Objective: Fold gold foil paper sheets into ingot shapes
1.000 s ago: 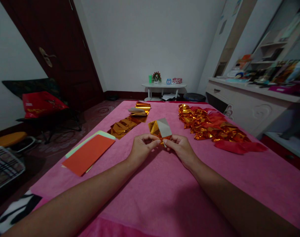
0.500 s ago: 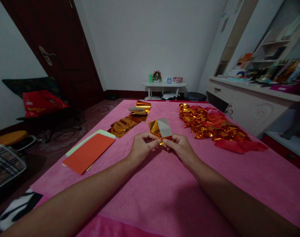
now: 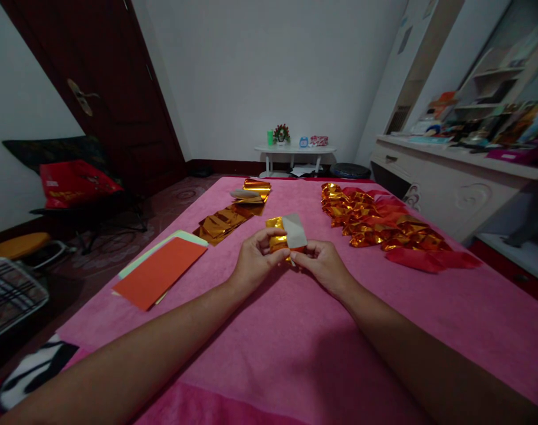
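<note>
Both my hands meet over the middle of the pink tablecloth and pinch one small sheet of gold foil paper, gold on one side and white on the other. My left hand grips its left lower part with thumb and fingers closed. My right hand pinches its lower right corner. The sheet is partly folded and leans over my fingers.
Flat gold foil sheets and a foil stack lie at the back left. An orange card on pale sheets lies to the left. A heap of folded gold and red pieces runs along the right. A white cabinet stands right.
The foil sheet has been folded lower and tilted toward me, so it looks shorter. My left thumb has moved up onto it. Both hands stay in the same place.
</note>
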Demonstrator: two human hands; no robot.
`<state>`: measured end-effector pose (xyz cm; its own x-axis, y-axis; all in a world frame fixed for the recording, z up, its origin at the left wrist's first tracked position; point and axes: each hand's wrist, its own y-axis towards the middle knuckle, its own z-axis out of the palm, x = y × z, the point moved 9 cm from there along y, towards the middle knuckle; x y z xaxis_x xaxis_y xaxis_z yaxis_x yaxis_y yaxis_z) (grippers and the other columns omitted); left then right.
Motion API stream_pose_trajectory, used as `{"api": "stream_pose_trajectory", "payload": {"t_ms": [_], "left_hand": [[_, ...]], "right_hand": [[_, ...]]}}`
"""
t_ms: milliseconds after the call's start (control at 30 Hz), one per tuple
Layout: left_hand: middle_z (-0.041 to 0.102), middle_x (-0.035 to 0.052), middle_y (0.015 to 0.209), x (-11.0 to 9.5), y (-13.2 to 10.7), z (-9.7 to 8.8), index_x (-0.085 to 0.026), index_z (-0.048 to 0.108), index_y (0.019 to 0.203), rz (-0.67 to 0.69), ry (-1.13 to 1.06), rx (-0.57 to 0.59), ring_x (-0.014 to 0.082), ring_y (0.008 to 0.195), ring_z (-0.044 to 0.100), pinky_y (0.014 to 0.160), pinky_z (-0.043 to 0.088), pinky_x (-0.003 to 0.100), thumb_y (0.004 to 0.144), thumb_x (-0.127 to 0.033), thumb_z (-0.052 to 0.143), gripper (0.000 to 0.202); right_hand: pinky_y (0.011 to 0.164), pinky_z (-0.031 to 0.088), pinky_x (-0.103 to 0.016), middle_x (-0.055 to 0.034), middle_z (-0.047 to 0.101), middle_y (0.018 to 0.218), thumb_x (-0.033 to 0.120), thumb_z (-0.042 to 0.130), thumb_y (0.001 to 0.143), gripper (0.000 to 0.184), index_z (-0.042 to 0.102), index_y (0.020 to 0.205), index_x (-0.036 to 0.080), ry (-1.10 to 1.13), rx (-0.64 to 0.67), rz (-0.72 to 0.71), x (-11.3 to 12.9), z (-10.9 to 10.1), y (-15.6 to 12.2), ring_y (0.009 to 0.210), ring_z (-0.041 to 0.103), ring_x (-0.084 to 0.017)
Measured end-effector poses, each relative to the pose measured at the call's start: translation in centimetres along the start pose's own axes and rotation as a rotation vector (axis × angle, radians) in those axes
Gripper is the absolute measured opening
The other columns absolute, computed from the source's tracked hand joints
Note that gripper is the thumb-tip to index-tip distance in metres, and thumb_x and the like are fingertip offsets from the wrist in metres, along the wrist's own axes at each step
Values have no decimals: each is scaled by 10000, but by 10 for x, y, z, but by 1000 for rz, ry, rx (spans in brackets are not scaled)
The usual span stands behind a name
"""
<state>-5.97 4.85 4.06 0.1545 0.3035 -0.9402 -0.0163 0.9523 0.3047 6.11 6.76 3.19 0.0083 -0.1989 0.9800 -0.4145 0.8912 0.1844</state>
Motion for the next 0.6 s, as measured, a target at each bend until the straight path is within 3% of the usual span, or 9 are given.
{"api": "stream_pose_trajectory", "payload": {"t_ms": [167,433,600], "left_hand": [[685,51,878,-5,1,-4,-144,564,1003,23,33,-53,140,697,650,597,516,230,651,-193,734,394],[673,62,975,-24,-2,-6,-164,568,1021,185,146,-118,150,822,653,705,524,247,669,-157,698,376],[673,46,925,-20,-2,-5,-176,530,1024,165,95,-113,141,794,656,698,525,244,671,-147,699,392]], "right_hand": [[475,346,-223,14,564,550,358,665,701,229,621,674,135,25,9,31,0,2,-2,481,458,-81],[467,370,-224,8,554,510,460,691,691,352,575,584,145,-49,64,72,-4,12,-2,459,477,-86],[472,367,-219,12,563,540,423,692,706,299,620,641,140,-22,63,42,-4,14,-3,469,471,-80]]}}
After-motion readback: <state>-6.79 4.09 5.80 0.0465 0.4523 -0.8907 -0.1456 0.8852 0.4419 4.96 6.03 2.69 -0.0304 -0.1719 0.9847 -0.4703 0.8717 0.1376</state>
